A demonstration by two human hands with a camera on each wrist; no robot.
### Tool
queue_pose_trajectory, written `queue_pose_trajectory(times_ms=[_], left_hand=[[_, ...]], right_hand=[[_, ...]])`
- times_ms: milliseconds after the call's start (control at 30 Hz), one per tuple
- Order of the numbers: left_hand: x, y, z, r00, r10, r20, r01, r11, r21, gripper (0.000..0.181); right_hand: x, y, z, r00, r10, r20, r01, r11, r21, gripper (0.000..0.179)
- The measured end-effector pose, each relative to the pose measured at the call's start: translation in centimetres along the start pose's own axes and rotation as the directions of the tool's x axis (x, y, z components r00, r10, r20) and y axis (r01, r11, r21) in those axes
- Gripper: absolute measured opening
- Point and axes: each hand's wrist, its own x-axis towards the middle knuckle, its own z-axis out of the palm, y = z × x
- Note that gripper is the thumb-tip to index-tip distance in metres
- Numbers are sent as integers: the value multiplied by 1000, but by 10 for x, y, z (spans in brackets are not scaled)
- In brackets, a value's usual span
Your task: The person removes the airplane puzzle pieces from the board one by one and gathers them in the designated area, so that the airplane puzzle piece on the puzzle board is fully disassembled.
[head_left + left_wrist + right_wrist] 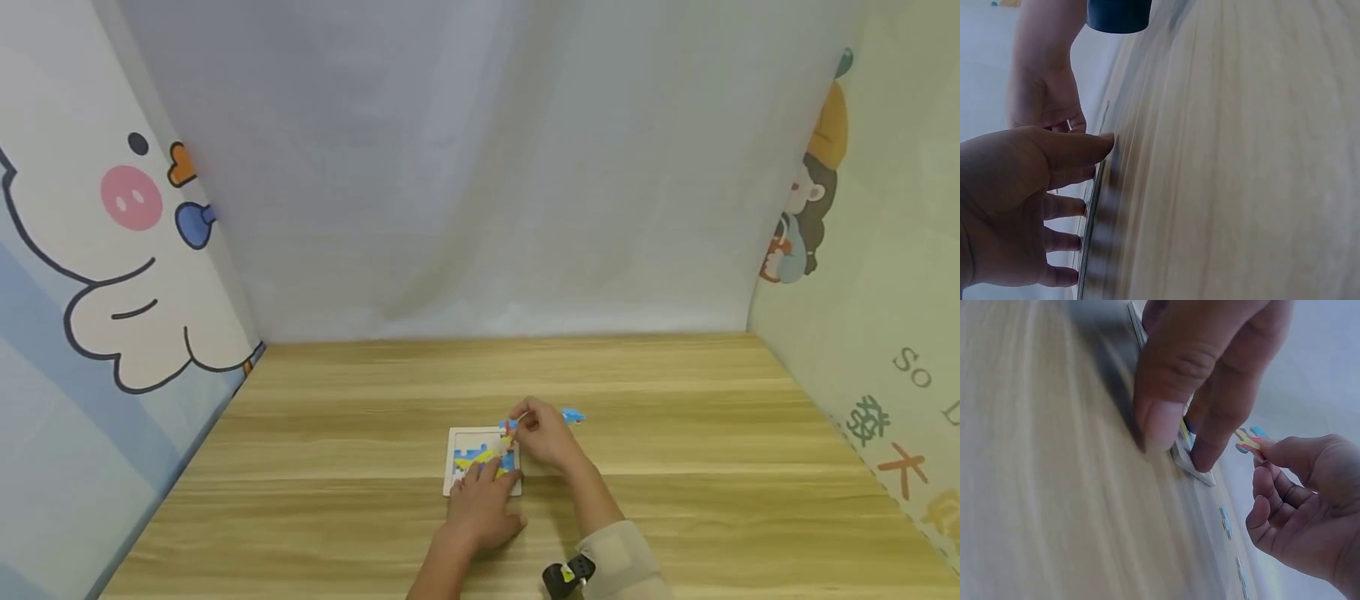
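Observation:
A small square jigsaw puzzle in a pale frame [450,461] lies on the table, partly filled with blue and yellow pieces. My left hand [482,508] rests on its near side, fingers spread and fairly straight; the left wrist view shows the fingertips at the frame's edge. Above the puzzle's far right corner, my right hand [551,439] pinches a puzzle piece between thumb and finger. That puzzle piece [1250,440] is red, yellow and blue in the right wrist view, held clear of the table.
A loose blue puzzle piece [572,415] lies beyond my right hand; the right wrist view shows another loose piece [1243,579] on the wood. A black device [568,575] sits at the right wrist. Printed curtains flank the wooden table [337,517].

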Motion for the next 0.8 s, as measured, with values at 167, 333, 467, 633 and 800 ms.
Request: queue_pose_trajectory(times_ms=[167, 333, 467, 633, 800], left_hand=[[3, 1, 2, 1000, -11, -14, 11, 1000, 7, 59], [3, 0, 3, 1000, -13, -16, 13, 1000, -15, 59], [4, -2, 2, 1000, -12, -28, 11, 999, -46, 57], [1, -3, 0, 999, -11, -47, 7, 997, -81, 54], [-9, -4, -1, 998, -12, -69, 7, 997, -78, 50]], right_hand=[[-4, 5, -5, 999, 22, -29, -21, 999, 28, 14], [-5, 13, -9, 998, 45, -52, -41, 996, 74, 16], [-7, 16, -13, 997, 50, -59, -44, 994, 96, 16], [-10, 19, -20, 994, 61, -93, -53, 995, 80, 17], [-16, 24, -31, 989, 85, -123, -80, 996, 44, 17]])
